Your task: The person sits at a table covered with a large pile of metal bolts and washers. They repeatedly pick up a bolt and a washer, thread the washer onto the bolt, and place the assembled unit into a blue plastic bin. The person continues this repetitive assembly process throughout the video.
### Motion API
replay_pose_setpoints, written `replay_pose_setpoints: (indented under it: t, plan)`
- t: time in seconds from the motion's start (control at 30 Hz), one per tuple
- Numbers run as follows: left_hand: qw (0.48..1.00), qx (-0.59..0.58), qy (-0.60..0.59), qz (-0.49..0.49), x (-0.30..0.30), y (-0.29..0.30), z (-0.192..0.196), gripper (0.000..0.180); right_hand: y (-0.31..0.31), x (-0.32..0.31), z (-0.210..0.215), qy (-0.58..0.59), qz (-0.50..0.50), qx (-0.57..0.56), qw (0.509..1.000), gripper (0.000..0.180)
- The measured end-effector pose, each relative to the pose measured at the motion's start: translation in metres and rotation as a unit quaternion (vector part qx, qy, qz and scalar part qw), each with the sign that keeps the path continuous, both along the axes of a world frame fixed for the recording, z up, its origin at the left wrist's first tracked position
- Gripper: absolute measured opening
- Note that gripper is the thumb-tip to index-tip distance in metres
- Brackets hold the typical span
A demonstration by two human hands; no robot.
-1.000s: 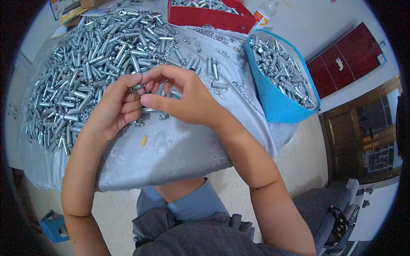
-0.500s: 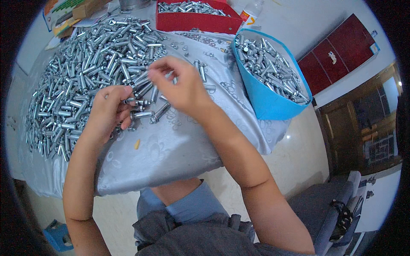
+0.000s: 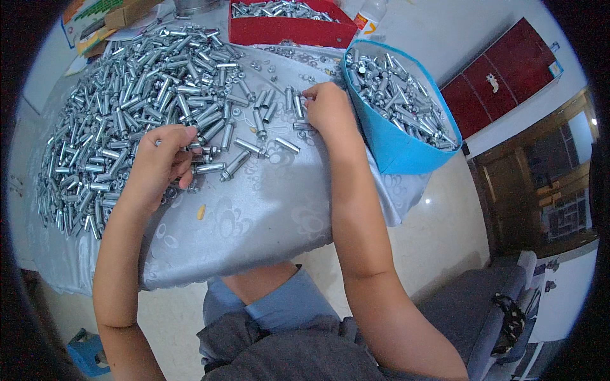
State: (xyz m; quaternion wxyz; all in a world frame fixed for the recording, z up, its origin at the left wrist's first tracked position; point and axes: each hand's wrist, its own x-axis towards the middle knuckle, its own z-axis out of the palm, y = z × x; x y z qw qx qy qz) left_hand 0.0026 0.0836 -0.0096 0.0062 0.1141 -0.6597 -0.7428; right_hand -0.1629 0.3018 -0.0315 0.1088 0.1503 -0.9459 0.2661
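A large heap of silvery expansion bolts [image 3: 136, 105] covers the left part of a table with a shiny grey cloth [image 3: 254, 216]. At the heap's near right edge, my left hand [image 3: 164, 164] is curled, with metal showing between thumb and fingers; it seems to hold an expansion bolt, mostly hidden. My right hand [image 3: 329, 109] is further right, its fingertips pinched at the upper part of an expansion bolt [image 3: 298, 106] among a few others set apart from the heap. Between my hands lie several loose bolts [image 3: 251, 147] and metal sleeves [image 3: 288, 145].
Just right of my right hand stands a blue bin [image 3: 403, 143] full of bolts. A red box [image 3: 292, 32] with more metal pieces is at the back, beside a plastic bottle [image 3: 370, 16]. Small nuts [image 3: 257, 65] and a yellow bit [image 3: 201, 211] lie on the cloth.
My right hand has moved right, away from the left hand, to the bolts near the blue bin. Loose bolts and sleeves it covered now show. My left hand has stayed in place.
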Motion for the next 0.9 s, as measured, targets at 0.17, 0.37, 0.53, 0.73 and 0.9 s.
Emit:
replay_pose_setpoints:
  t: [0.17,0.37,0.53,0.73,0.9]
  plan:
    - [1.0,-0.003,0.0,0.031,0.001,0.001,0.001,0.022,0.0,0.002,0.007,-0.035,-0.009,0.005,0.999,0.016]
    - [0.999,0.032,-0.001,0.039,-0.001,0.002,0.005,0.024,-0.012,0.007,0.017,0.044,0.031,-0.161,0.986,0.014]
    - [0.997,0.067,0.002,0.044,-0.002,0.004,0.004,0.026,-0.043,0.05,0.037,-0.202,0.326,-0.358,0.851,0.015]
    - [0.997,0.08,-0.009,0.018,0.001,0.005,0.005,0.027,-0.055,0.067,0.032,-0.302,0.408,-0.366,0.78,0.013]
    - [0.997,0.081,0.0,0.004,0.001,0.007,0.006,0.027,-0.058,0.071,0.028,-0.296,0.435,-0.359,0.771,0.014]
